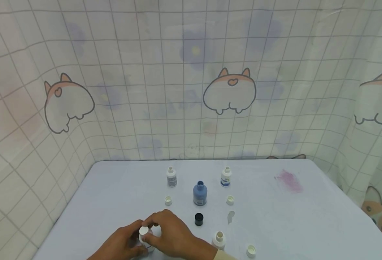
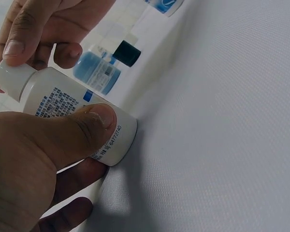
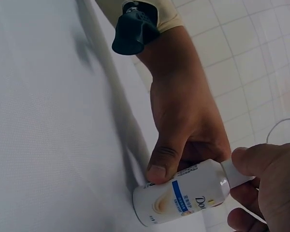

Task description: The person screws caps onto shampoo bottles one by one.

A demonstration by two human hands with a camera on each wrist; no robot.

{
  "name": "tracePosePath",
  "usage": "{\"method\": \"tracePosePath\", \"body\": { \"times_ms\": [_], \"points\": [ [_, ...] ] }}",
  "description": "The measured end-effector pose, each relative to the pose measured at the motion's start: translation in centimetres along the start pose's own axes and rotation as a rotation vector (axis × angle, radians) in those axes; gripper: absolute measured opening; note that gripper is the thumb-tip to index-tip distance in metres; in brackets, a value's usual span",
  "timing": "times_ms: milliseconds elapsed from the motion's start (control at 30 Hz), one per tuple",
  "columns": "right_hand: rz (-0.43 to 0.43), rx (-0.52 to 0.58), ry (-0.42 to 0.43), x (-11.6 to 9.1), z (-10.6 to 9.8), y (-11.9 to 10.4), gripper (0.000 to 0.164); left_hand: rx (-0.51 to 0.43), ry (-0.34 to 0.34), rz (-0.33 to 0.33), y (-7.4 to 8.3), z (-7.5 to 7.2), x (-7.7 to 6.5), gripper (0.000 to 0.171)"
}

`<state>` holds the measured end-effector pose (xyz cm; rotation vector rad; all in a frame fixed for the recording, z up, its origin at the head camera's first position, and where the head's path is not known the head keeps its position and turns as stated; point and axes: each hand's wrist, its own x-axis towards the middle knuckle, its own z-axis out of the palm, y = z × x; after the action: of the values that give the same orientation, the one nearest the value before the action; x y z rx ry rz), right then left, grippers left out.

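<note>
A small white bottle with a Dove label stands on the table at the front left. My left hand grips its body, the thumb pressed over the printed text in the left wrist view. At its top, my right hand pinches the white cap between thumb and fingers. The cap sits on the neck. Just right of my right forearm is an uncapped white bottle, its lower part partly hidden.
Behind the hands stand an open blue bottle and two open white bottles, one left and one right. A black cap and several white caps, one at front right, lie on the white table. Patterned curtains surround it.
</note>
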<state>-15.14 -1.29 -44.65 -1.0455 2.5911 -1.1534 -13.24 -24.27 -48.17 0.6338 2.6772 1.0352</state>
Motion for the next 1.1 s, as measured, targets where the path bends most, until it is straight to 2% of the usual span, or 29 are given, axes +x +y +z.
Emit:
{"method": "tracePosePath", "body": {
  "times_ms": [133,267,367,500,733,900,967,1100],
  "points": [
    [-0.042,-0.002,-0.004,-0.05,-0.05,-0.01,0.030,-0.017,0.003,-0.003,-0.02,0.00,-0.04,0.066],
    [-0.114,-0.013,-0.003,-0.06,-0.03,0.14,0.034,-0.023,0.009,0.024,-0.07,-0.07,-0.17,0.065],
    [-0.092,-0.007,0.006,-0.02,-0.01,0.14,0.029,-0.010,0.010,0.035,-0.04,-0.15,-0.16,0.058],
    [-0.027,0.011,0.012,-0.02,0.01,0.02,0.027,0.001,0.007,0.016,0.03,-0.10,-0.05,0.056],
    [-0.110,-0.008,0.006,-0.02,0.05,0.09,0.032,-0.013,0.016,0.016,-0.08,0.01,-0.04,0.062],
    [-0.028,0.004,0.005,0.01,0.00,0.03,0.025,0.010,0.015,0.003,0.05,-0.05,-0.03,0.056],
    [-0.021,0.009,0.001,0.01,0.02,0.06,0.026,0.011,0.013,-0.012,0.05,-0.02,-0.04,0.057],
    [-0.098,-0.005,-0.006,0.03,0.04,0.20,0.032,-0.026,0.006,-0.031,-0.05,0.05,-0.09,0.066]
  ]
}}
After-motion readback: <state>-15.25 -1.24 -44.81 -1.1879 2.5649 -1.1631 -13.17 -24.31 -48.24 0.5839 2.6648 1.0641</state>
